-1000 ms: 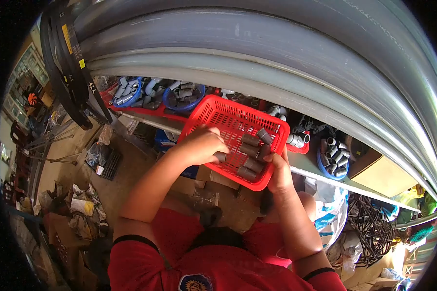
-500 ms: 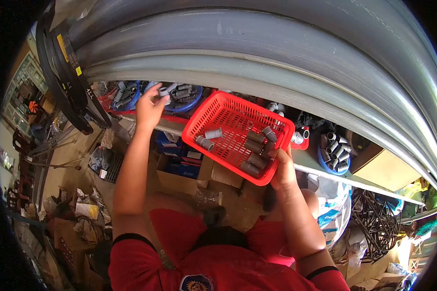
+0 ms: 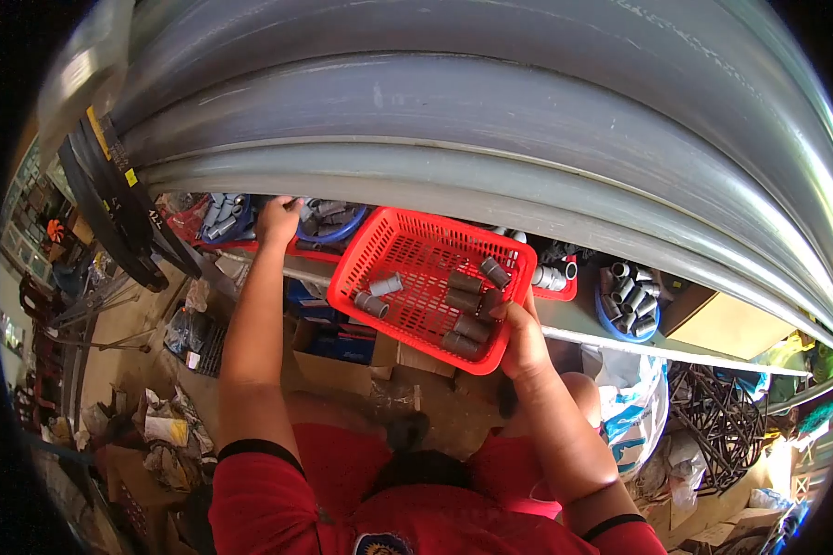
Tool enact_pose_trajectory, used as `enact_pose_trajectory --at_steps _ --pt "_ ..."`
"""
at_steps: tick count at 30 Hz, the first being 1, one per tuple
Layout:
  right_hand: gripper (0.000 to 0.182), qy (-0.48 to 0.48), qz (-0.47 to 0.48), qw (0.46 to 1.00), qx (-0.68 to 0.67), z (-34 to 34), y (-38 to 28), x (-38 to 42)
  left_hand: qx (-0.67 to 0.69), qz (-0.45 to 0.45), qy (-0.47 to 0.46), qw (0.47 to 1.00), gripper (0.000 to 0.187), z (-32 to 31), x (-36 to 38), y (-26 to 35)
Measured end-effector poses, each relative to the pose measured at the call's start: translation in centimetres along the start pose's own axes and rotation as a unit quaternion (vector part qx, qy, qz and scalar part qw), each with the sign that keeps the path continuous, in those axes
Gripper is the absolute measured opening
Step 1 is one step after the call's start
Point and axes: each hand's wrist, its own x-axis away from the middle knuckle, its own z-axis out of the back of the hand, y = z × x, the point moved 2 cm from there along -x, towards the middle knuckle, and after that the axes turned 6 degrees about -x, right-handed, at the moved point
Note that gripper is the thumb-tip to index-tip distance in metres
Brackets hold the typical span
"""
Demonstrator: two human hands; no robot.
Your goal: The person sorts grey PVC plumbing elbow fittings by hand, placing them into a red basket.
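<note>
My right hand [image 3: 522, 340] grips the near right corner of a red plastic basket [image 3: 354, 261], thumb over its rim. In the basket lie several grey pipe fittings: darker couplings [image 3: 463, 301] toward the right side, a lighter fitting [image 3: 386, 284] and a grey coupling [image 3: 371, 305] at the left. My left hand [image 3: 279, 222] is at the left edge of a blue basket [image 3: 347, 228] of grey fittings, under the shelf's overhanging pipes. Its fingers are curled together; what they hold, if anything, is hidden.
Large grey pipes [image 3: 435, 102] overhang the shelf. Another blue basket of fittings [image 3: 224, 219] stands at the left, and a blue basket [image 3: 627, 301] at the right, by a cardboard box [image 3: 731, 326]. Open cartons [image 3: 338, 347] sit below. Black coiled strips [image 3: 125, 203] hang at left.
My left hand, which had its fingers spread around a light grey fitting, has shifted left and its fingers have closed. The red basket has moved slightly left and down in view, still held.
</note>
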Motion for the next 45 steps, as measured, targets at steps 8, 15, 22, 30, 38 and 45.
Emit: enact_pose_trajectory --at_steps 8,15,22,30,38,45 --pt "0.077 -0.025 -0.005 1.0 -0.007 0.5 0.0 -1.0 -0.007 -0.02 0.006 1.0 0.035 1.8 2.1 0.8" --pt "0.076 -0.025 -0.009 1.0 0.013 0.4 0.1 -1.0 -0.015 -0.047 0.049 0.998 0.047 1.2 2.2 -0.2" --pt "0.069 -0.004 -0.009 1.0 0.001 -0.3 0.2 -0.6 -0.076 -0.127 0.001 0.989 0.043 3.7 6.1 2.5" --pt "0.068 -0.006 -0.004 1.0 0.017 0.0 0.4 -0.5 -0.078 -0.124 0.028 0.989 0.032 3.7 5.5 1.4" --pt "0.068 -0.011 -0.007 1.0 0.005 0.0 0.2 -0.4 -0.061 -0.089 0.019 0.994 0.03 3.6 5.3 1.2" --pt "0.068 0.0 0.003 1.0 0.022 0.8 0.2 -0.5 -0.02 -0.09 0.004 0.996 0.032 2.2 4.0 0.0"
